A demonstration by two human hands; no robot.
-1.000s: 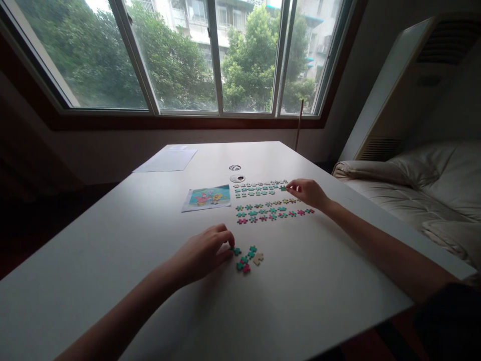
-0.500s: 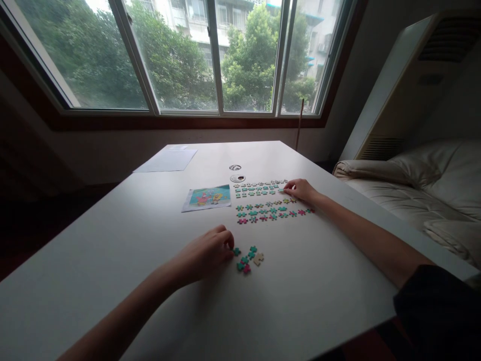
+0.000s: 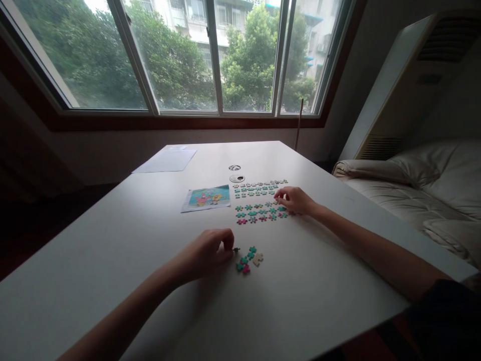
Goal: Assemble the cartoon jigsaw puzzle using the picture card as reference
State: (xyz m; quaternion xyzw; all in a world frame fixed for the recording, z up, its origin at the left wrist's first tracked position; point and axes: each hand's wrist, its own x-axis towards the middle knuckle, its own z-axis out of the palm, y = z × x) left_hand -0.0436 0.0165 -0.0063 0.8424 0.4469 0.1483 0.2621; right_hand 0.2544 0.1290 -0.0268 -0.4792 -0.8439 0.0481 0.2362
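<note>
My left hand (image 3: 212, 252) is closed in a pinch on a dark green jigsaw puzzle piece (image 3: 236, 249), which is tilted at the fingertips just above the table. Right beside it lies a small loose heap of puzzle pieces (image 3: 244, 260), green, pink and beige. My right hand (image 3: 296, 200) hovers over the right part of several rows of puzzle pieces (image 3: 252, 213), its thumb and index finger slightly apart with no piece visible between them. That hand and its wrist hide some pieces at the right ends of the rows.
A printed picture sheet (image 3: 209, 198) with colourful cartoon figures lies left of the rows. Two round inserts (image 3: 237, 178) are behind them on the white table (image 3: 124, 240). White paper (image 3: 167, 160) is at the far left corner. A pale sofa (image 3: 391, 195) stands at the right.
My right hand has drawn back from the upper rows, moving left and towards me. My left hand has raised and tilted the green puzzle piece slightly.
</note>
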